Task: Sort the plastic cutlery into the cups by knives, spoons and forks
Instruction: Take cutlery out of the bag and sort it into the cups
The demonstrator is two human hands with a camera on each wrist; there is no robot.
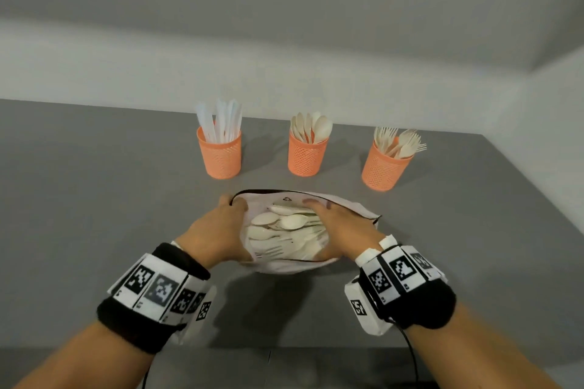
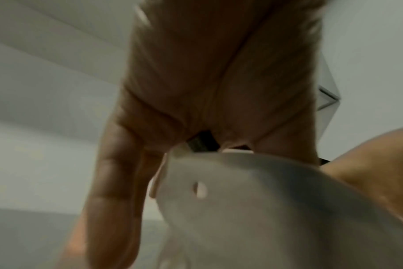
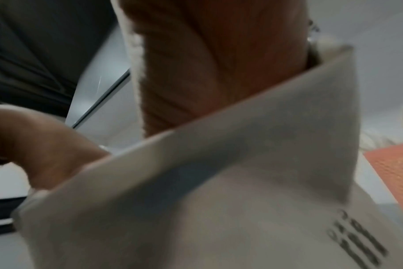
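Left hand (image 1: 218, 230) pinching rim of white plastic pouch (image 1: 347, 204) of mixed cream cutlery on grey counter (image 1: 94, 199), just before three orange mesh cups (image 1: 307, 153). Right hand (image 1: 341, 224) inside pouch, finger state unclear. Keep mouth wide, lift one piece by handle, check type first.

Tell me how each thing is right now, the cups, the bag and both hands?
Left cup: upright, holds knives.
Middle cup: upright, holds spoons.
Right cup: upright, holds forks.
Bag: open, cutlery inside.
Left hand: grips the bag's rim.
Right hand: fingers inside the bag; grip unclear.
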